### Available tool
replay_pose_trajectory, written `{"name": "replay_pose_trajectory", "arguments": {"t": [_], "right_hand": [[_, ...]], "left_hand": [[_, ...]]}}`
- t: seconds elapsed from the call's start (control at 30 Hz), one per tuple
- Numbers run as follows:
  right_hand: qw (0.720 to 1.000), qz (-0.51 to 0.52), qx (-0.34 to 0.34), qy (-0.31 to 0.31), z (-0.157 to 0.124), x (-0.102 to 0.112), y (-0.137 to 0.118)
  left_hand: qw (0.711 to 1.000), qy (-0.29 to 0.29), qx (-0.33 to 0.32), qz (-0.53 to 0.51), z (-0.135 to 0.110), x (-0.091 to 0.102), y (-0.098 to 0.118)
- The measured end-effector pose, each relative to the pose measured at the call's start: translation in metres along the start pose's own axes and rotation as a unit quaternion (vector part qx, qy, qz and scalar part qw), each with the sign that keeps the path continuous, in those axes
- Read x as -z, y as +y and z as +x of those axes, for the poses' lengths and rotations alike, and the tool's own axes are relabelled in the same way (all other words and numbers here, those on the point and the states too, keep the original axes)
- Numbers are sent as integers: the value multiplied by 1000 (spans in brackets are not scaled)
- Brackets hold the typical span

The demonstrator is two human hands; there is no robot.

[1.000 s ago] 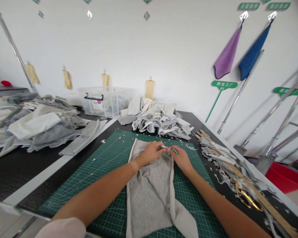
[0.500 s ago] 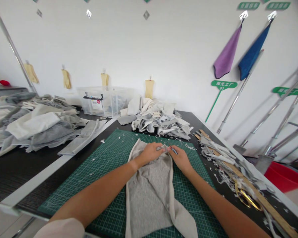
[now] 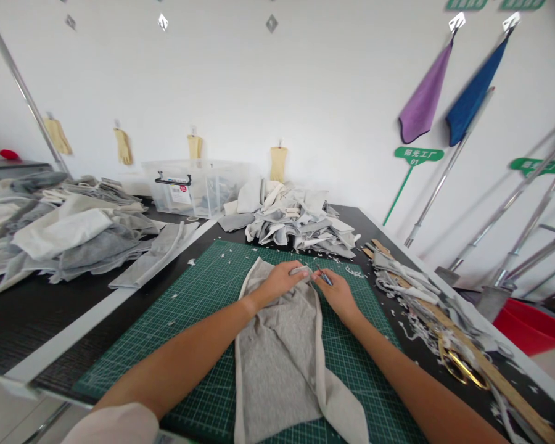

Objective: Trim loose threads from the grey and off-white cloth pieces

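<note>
A grey piece of cloth (image 3: 277,370) with pale bound edges lies lengthwise on the green cutting mat (image 3: 203,290). At its far edge, my left hand (image 3: 282,280) is closed, pinching a lifted, folded bit of the cloth between thumb and fingers. My right hand (image 3: 340,299) is closed just to the right, its fingertips meeting the same raised edge. In that hand is a small slim blue-grey tool (image 3: 325,277); the fingers cover most of it, and its exact kind cannot be made out. The cloth's lower right corner is folded out sideways.
A heap of cloth scraps (image 3: 296,219) lies beyond the mat, beside a clear plastic bin (image 3: 182,191). Stacked cloth pieces (image 3: 83,234) cover the left side. On the right are gold-handled scissors (image 3: 462,369), a wooden ruler (image 3: 499,376) and trimmed strips (image 3: 411,283).
Both hands stay at the cloth's far edge, with only slight shifts. The pinched fold now shows a little more rounded between the fingertips. The view has tilted slightly.
</note>
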State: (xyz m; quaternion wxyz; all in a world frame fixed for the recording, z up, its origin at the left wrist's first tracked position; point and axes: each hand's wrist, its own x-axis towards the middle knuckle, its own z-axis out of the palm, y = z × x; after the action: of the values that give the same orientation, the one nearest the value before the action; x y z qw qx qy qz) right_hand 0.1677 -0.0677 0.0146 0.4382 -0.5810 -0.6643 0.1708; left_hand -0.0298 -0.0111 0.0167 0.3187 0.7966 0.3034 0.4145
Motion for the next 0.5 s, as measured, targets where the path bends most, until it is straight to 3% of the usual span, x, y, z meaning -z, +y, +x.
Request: {"name": "replay_pose_trajectory", "arguments": {"t": [0.13, 0.37, 0.5], "right_hand": [[1000, 4, 6, -14, -1, 0, -1], [999, -23, -18, -17, -2, 0, -4], [1000, -25, 2, -11, -1, 0, -2]], "left_hand": [[1000, -19, -6, -11, -2, 0, 3], [1000, -3, 1, 12, 0, -2, 1], [999, -2, 14, 34, 0, -3, 0]]}}
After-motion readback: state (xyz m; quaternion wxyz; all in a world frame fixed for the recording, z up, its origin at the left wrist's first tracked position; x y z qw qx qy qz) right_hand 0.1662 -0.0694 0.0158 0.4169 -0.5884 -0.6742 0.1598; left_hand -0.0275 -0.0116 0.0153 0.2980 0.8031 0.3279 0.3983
